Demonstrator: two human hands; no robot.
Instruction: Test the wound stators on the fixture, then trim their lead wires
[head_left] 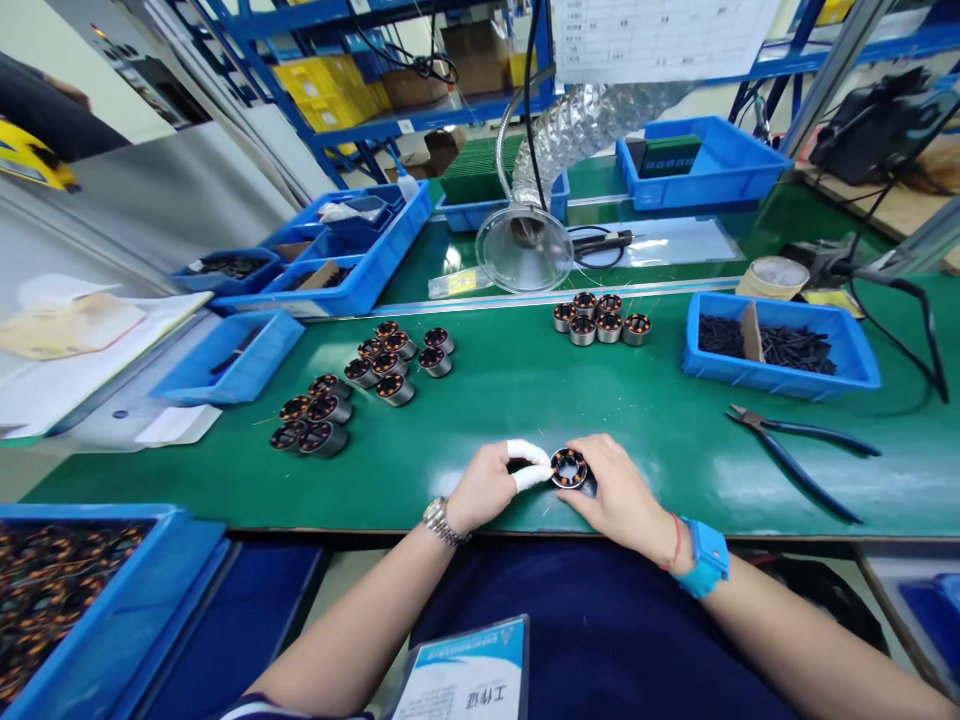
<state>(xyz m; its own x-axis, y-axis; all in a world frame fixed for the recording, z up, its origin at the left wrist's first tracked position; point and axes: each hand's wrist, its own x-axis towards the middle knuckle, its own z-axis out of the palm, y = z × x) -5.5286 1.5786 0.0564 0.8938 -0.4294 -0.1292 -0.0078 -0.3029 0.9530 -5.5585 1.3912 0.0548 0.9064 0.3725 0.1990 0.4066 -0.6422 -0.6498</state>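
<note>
My right hand (621,492) holds a small round motor stator (568,468) with copper windings between thumb and fingers, low over the front of the green bench. White finger cots cover the thumb and forefinger of my left hand (499,482). Those two fingertips come together at the stator's left edge; whatever is between them is too small to make out. Behind, a cluster of stators in metal rings (596,320) stands upright. More such stators (386,362) are grouped to the left, with another bunch (315,415) closer to the front.
Diagonal cutters (799,450) lie at right, below a blue bin (780,380) of black sleeves. A clear fume hood (525,250) hangs over the bench's back. Blue trays (360,290) stand at back left. A stator-filled crate (172,530) sits at lower left.
</note>
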